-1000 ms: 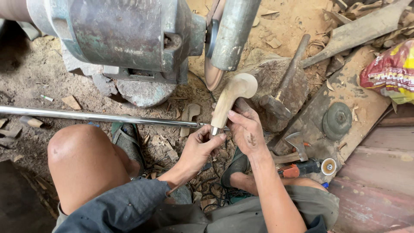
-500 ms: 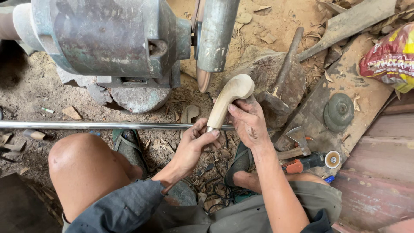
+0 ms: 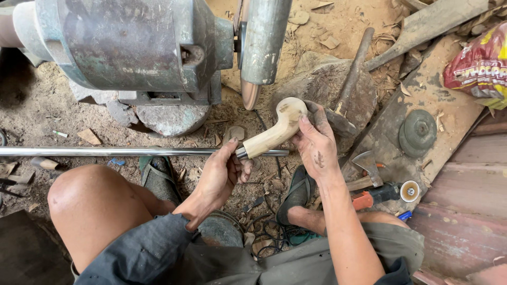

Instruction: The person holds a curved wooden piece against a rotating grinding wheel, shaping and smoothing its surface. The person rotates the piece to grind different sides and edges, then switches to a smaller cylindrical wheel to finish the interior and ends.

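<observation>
Fingers (image 3: 235,158) of your left hand (image 3: 219,177) are pinching the narrow end of the wooden handle (image 3: 272,132), right where a small metal collar is sitting on it, so that hand is clenched on the piece. Your right hand (image 3: 317,148) is wrapping around the curved, bulbous end from the far side, thumb lying along the top of the bend, so both hands are gripping the same pale carved handle. You're holding it tilted, fat end up and away from you, just below the edge of the grinding wheel (image 3: 249,89). It's close to the wheel, but I can't tell whether it's actually touching.

Above that, the big grey-green bench grinder (image 3: 132,47) is taking up the far left of the dirt floor (image 3: 42,105), with a metal guard (image 3: 264,37) hanging over the wheel. A long steel rod (image 3: 105,152) is running across the floor just behind your left knee (image 3: 84,195) and passing under the handle. Your feet are sitting in dark sandals (image 3: 158,177) among wood chips and a tangle of cable. Off to the right, a hatchet (image 3: 367,169) is lying near a red-handled tool (image 3: 377,196), a hammer (image 3: 351,79) is resting on a flat stone, and a round grey disc (image 3: 417,132) is sitting on a plank beside a red and yellow bag (image 3: 478,66).
</observation>
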